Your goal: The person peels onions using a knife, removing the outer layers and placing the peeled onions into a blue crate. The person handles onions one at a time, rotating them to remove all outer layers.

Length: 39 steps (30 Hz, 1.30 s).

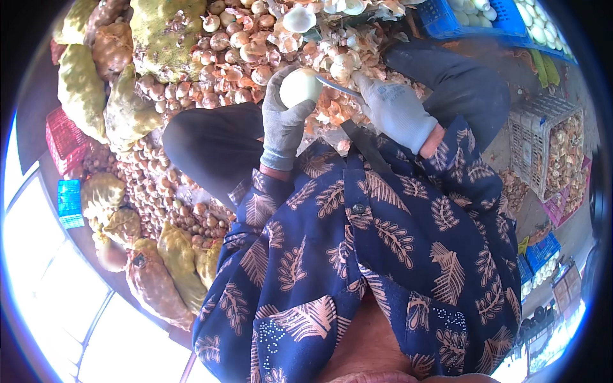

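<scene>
In a grey work glove, my left hand [286,122] holds a peeled, pale white-green onion [300,88], its fingers and thumb wrapped around the sides. My right hand [393,106], gloved too, is closed around a knife whose blade [338,86] points left, with its tip at the onion's right side. The knife's handle is hidden in my fist. Just beyond the blade lies an onion [342,66] among loose skins. Brown unpeeled onions [220,42] and dry onion skins [330,112] are heaped in front of me and between my legs.
Mesh sacks [81,91] stand around the onion heap on the left, near a red crate [66,139] and a blue crate [70,203]. Peeled onions fill a blue crate [471,31] at upper right. On the right, a grey crate [527,148] on its side holds onion skins.
</scene>
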{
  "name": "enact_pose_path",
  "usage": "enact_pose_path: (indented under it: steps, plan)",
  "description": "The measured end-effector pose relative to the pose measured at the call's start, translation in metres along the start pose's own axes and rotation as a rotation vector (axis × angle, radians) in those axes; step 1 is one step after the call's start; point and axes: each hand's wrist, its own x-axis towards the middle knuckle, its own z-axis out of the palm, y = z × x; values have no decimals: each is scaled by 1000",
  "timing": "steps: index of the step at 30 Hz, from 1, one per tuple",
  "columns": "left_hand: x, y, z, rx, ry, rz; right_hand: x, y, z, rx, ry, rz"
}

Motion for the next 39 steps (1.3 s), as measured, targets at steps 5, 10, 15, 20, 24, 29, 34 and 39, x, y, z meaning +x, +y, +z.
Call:
enact_pose_path:
  steps: [5,10,15,20,24,29,34,39]
  plan:
    - [1,-4,-4,-290,-76,-92,18,0,-18,964,-541,499]
    - [0,-6,2,-420,-108,-168,11,1,-11,642,47,180]
    - [-2,-3,4,-338,-187,-204,10,7,8,296,198,-174]
    - [-2,-6,0,-358,-159,-201,-8,10,6,135,148,-220]
    - [-1,-10,-3,-325,-155,-190,-16,12,6,83,104,-172]
    - [0,-11,-6,-310,-150,-166,-21,11,5,109,70,-115]
    - [-1,-12,-6,-261,-144,-172,-20,11,2,102,-4,-42]
    - [0,-9,-5,-187,-146,-201,-10,24,14,473,-145,109]
